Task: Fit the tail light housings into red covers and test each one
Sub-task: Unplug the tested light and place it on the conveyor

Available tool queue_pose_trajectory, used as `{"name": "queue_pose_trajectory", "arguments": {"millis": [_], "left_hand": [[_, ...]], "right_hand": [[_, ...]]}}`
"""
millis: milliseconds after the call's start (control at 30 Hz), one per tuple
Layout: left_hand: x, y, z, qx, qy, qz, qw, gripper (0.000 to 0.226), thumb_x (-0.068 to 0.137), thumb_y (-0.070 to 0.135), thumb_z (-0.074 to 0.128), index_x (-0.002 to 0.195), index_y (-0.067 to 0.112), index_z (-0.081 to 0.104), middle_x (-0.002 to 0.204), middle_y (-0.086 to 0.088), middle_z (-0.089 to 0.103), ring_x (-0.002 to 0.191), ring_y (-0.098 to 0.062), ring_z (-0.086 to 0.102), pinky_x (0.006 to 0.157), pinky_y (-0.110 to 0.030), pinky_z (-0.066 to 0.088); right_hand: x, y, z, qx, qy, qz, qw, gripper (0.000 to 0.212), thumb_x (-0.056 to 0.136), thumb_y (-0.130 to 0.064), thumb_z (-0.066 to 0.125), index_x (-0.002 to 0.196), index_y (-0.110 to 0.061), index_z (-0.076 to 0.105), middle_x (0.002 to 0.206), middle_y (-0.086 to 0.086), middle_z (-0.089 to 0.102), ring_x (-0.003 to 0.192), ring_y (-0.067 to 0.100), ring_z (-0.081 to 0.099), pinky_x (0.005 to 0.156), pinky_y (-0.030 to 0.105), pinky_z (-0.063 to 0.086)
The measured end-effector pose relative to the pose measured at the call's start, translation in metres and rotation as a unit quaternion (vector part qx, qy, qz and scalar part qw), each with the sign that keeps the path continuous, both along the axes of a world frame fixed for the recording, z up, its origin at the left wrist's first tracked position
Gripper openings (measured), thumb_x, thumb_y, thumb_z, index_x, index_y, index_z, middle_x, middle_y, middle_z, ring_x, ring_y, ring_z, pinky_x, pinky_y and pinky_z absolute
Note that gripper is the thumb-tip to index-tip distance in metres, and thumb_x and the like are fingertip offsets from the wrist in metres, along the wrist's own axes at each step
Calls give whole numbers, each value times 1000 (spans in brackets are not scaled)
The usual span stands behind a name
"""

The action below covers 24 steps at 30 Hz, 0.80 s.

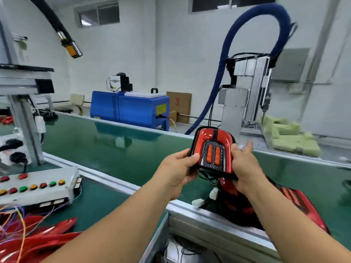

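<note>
Bare forearms run to the left hand (pixel 175 168) and right hand (pixel 246 168) (both likewise bare).

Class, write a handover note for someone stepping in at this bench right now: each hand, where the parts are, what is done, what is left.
Hands: left hand and right hand both grip one tail light, cover already on, above the belt.
Parts: more tail lights lie at the belt's near edge, under the right arm. The button box sits to the left; loose red covers are piled lower left.
Done: the held one looks assembled; whether it was tested cannot be told.
Left: test it if needed, then fit and test the rest.
</note>
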<state>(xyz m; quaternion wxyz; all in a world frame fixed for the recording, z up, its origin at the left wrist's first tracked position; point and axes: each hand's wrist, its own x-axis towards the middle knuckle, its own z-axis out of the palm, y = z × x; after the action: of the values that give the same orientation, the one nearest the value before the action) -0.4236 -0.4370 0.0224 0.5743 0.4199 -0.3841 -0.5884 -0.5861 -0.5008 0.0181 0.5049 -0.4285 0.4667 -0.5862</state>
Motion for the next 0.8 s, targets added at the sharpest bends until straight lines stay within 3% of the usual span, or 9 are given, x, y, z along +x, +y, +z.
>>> {"name": "queue_pose_trajectory", "arguments": {"millis": [67, 133, 200, 333, 400, 500, 600, 700, 800], "left_hand": [[-32, 2, 6, -11, 21, -29, 999, 29, 93, 7, 62, 123, 6, 64, 97, -6, 72, 67, -10, 67, 59, -21, 55], [-64, 4, 12, -18, 37, -57, 998, 33, 92, 7, 64, 125, 4, 61, 109, -12, 72, 74, -14, 70, 62, -25, 58], [-92, 4, 15, -20, 31, -85, 996, 33, 91, 10, 66, 124, 5, 62, 113, -15, 72, 79, -16, 70, 70, -29, 61], [-138, -1, 6, 2, 8, -110, 994, 47, 93, 15, 66, 136, 7, 52, 119, -11, 69, 90, -16, 67, 79, -28, 58], [-155, -4, -6, 27, -2, -112, 993, 54, 92, 17, 67, 142, 8, 46, 123, -10, 65, 100, -20, 66, 90, -34, 57], [-171, -2, -22, 46, -51, -104, 992, 54, 92, 25, 68, 140, 10, 49, 127, -9, 62, 113, -25, 61, 99, -40, 52], [-178, 1, -27, 10, -223, -81, 971, 54, 93, 42, 62, 136, 11, 54, 131, -2, 59, 123, -25, 55, 107, -36, 43], [-180, -1, -22, -32, -464, -59, 883, 37, 98, 49, 50, 91, 15, 60, 87, 7, 50, 95, -22, 53, 85, -27, 41], [-181, 2, -17, -59, -537, -58, 839, 42, 100, 50, 45, 88, 11, 57, 79, 0, 49, 78, -21, 47, 70, -29, 40]], "right_hand": [[-37, 10, 10, 5, -21, -20, 1000, 73, 103, -31, 46, 152, -41, -8, 140, 3, 54, 82, 30, 73, 61, 47, 59], [-73, 20, 20, 2, -34, -47, 998, 74, 103, -26, 47, 152, -39, -6, 92, -2, 76, 68, 27, 74, 53, 47, 58], [-106, 28, 28, 8, -29, -76, 997, 70, 102, -24, 49, 152, -41, 4, 64, -3, 72, 57, 25, 71, 48, 51, 57], [-149, 36, 26, 51, -2, -90, 995, 32, 101, -24, 49, 131, -21, 37, 90, 20, 72, 56, 27, 70, 49, 45, 56], [-165, 36, 12, 76, 29, -99, 992, 34, 102, -23, 48, 129, -1, 46, 102, 26, 69, 60, 28, 71, 53, 44, 58], [-181, 38, -8, 103, 72, -109, 986, 31, 103, -23, 46, 121, 1, 53, 95, 26, 69, 56, 29, 68, 56, 46, 58], [-189, 42, -25, 126, 90, -92, 984, 25, 102, -22, 44, 102, -3, 61, 69, 19, 68, 44, 25, 62, 45, 38, 53], [-189, 41, -32, 147, 74, -72, 984, 26, 99, -18, 47, 86, -4, 65, 64, 17, 68, 46, 24, 63, 56, 36, 54], [-192, 39, -33, 156, 103, -63, 980, 27, 97, -18, 50, 83, -2, 67, 67, 18, 68, 51, 27, 63, 57, 36, 54]]}}
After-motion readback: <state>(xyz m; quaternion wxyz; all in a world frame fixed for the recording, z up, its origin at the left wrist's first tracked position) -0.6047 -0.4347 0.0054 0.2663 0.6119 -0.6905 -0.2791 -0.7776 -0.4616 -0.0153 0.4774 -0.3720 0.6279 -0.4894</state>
